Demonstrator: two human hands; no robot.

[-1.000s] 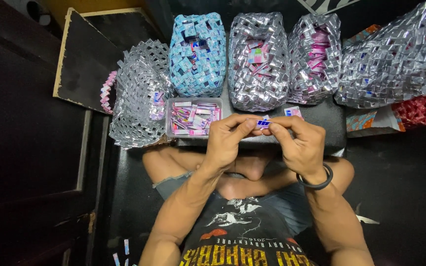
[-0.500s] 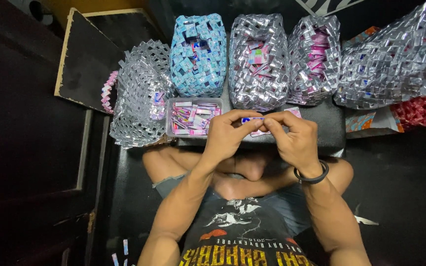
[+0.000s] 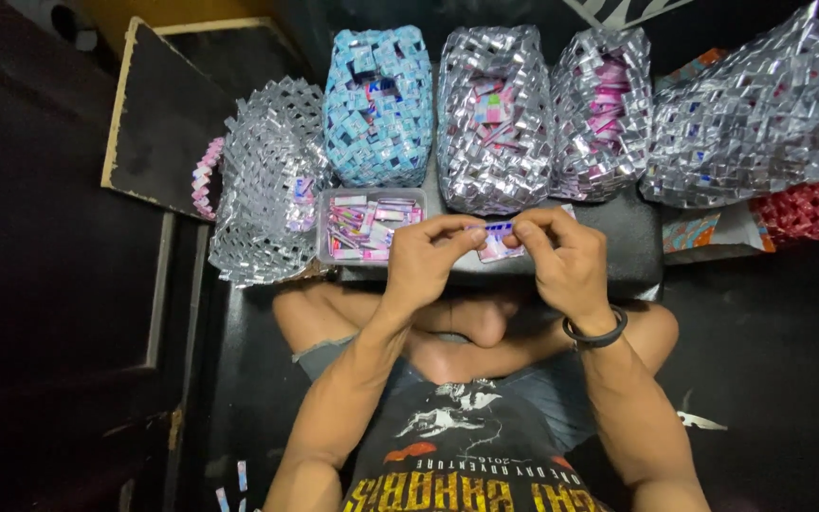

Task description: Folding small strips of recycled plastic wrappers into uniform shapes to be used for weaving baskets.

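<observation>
Left hand (image 3: 421,261) and right hand (image 3: 561,261) both pinched shut on a small folded wrapper strip (image 3: 497,228), clear tray of strips (image 3: 368,226) at 9 o'clock.

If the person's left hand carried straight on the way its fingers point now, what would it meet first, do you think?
The left hand points at the right hand; the small folded wrapper piece pinched between them comes first, then probably the right fingertips.

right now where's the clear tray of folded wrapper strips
In the head view the clear tray sits left of centre on the dark surface, just left of the left hand, below the blue woven basket.
</observation>
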